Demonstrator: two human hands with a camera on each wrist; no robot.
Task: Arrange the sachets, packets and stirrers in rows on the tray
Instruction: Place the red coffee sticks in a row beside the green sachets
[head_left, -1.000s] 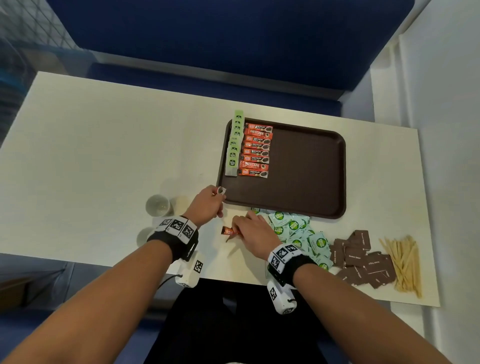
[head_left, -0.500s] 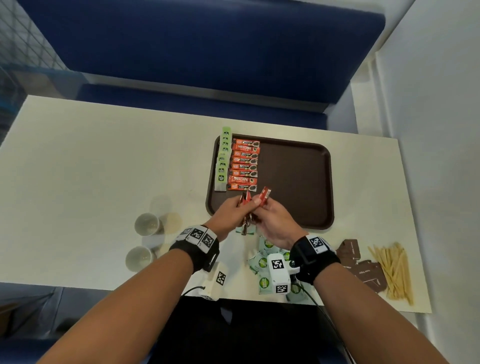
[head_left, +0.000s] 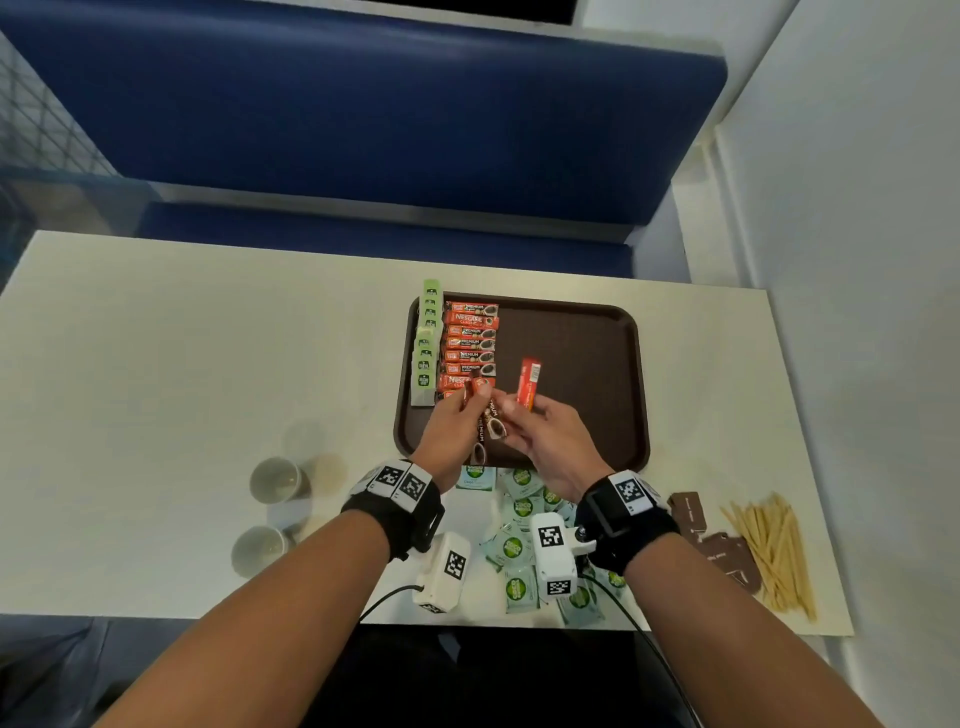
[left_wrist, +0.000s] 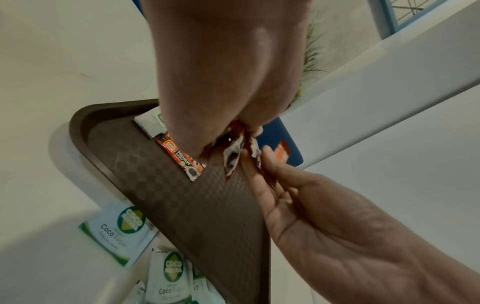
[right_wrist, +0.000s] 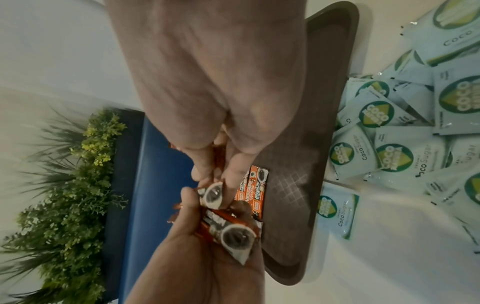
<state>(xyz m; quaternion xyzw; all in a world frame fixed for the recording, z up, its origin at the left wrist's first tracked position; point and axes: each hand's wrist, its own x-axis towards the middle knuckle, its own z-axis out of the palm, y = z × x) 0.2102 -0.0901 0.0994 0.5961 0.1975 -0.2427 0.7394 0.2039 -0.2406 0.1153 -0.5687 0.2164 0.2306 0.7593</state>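
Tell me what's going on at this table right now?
A person is sorting drink supplies onto a brown tray. Two rows already lie along its left side: green sachets and red coffee sticks. Above the tray's near edge, the left hand holds a few coffee sticks while the right hand pinches one orange stick. Coco sugar packets, brown packets and wooden stirrers wait on the table.

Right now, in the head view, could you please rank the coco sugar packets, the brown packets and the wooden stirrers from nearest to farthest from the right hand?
1. Coco sugar packets, just below the right hand.
2. Brown packets, further right.
3. Wooden stirrers, at the table's right edge.
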